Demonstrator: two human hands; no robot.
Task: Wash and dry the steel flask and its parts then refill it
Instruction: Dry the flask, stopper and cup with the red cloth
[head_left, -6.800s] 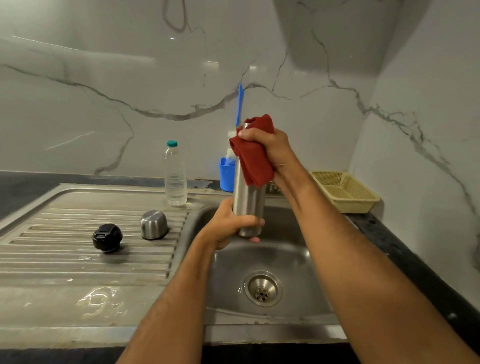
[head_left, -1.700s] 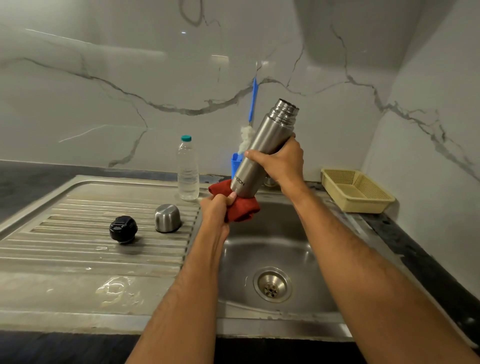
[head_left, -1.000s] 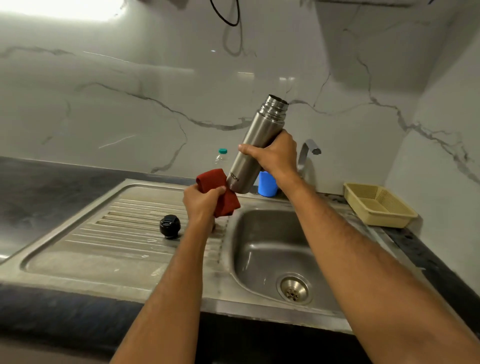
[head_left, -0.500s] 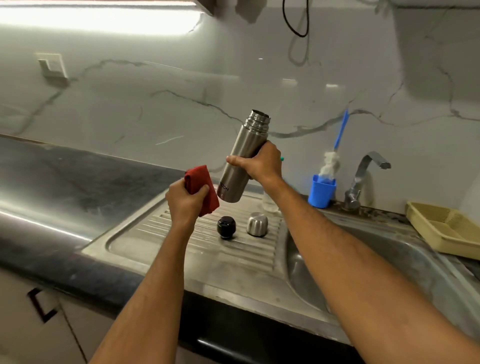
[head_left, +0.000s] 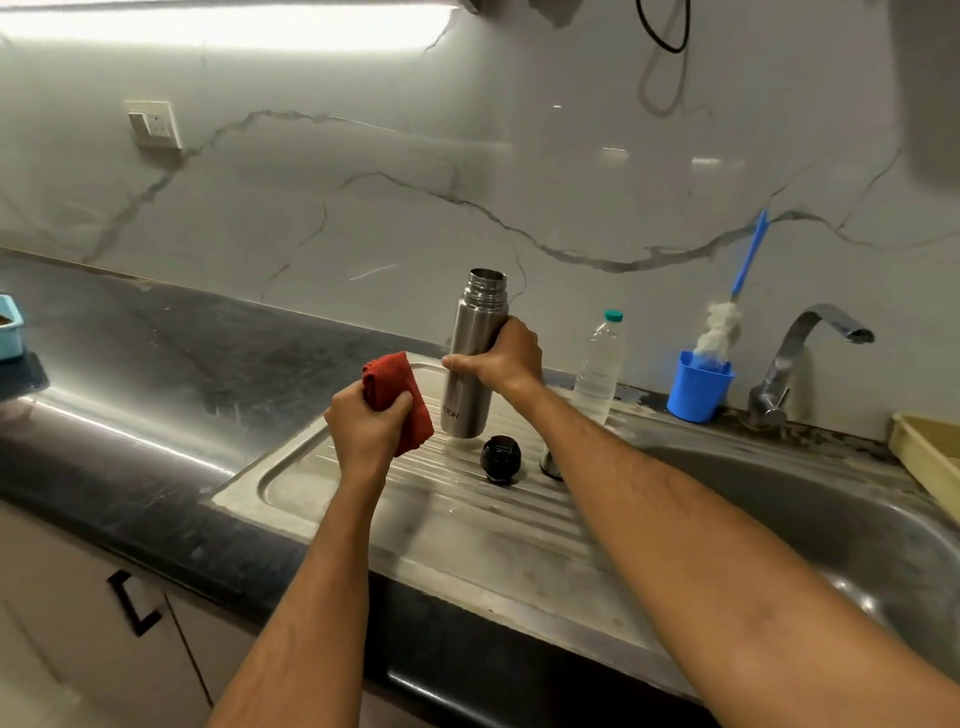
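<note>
While both forearms reach in from 6 o'clock, the left hand (head_left: 370, 427) sits nearest, fingers curled tight round a bunched red cloth (head_left: 396, 395). Just beyond it, at 1 o'clock of that hand, the right hand (head_left: 503, 358) wraps fingers and thumb round the middle of the steel flask (head_left: 471, 358). Flask upright, mouth open, base at or just above the ribbed drainboard (head_left: 467, 519); contact cannot be told. Black stopper (head_left: 500, 459) lies on the ribs at 5 o'clock of the flask base; steel cup (head_left: 549, 463) beside it, mostly hidden by the right forearm. Further back, at 3 o'clock of the flask: water bottle (head_left: 598, 369), blue holder (head_left: 697, 385) with brush (head_left: 732, 296), tap (head_left: 802, 353).
</note>
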